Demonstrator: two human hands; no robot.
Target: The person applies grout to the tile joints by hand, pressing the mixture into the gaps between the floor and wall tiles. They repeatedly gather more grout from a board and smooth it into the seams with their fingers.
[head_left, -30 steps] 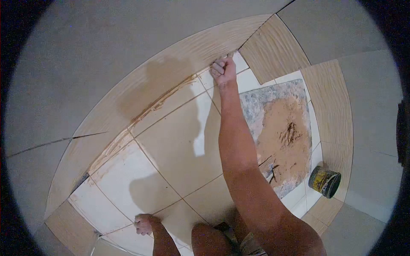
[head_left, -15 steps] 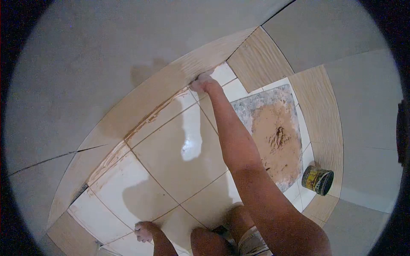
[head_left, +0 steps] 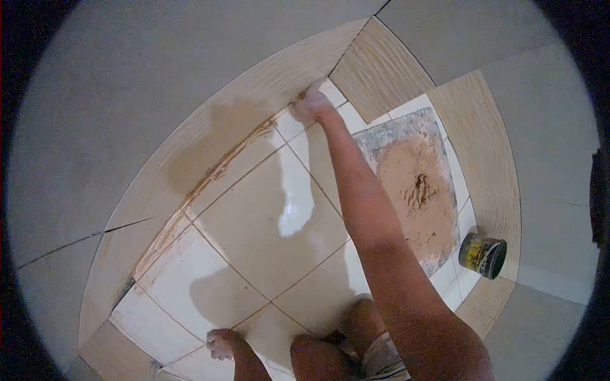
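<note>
My right hand (head_left: 312,105) reaches to the far joint where the wood-look skirting tile (head_left: 248,82) meets the white floor tiles (head_left: 244,184). Its fingers are curled together against that joint, slightly blurred; anything they hold is hidden. Behind it, reddish-brown paste (head_left: 219,168) is smeared along the joint toward the left. My left hand (head_left: 220,343) is closed in a loose fist low over the floor tiles at the near left, with nothing visible in it.
On the right lies a grey, stained board (head_left: 397,126) spread with brown paste (head_left: 406,168). Beside it a black-and-yellow bucket (head_left: 483,255) lies tilted near the right skirting (head_left: 489,165). My bent knees (head_left: 321,355) are at the bottom. Grey walls (head_left: 140,82) rise around.
My right hand has slid along the joint toward the far corner, away from the smeared paste. The left hand stays nearly in place. The view has shifted slightly.
</note>
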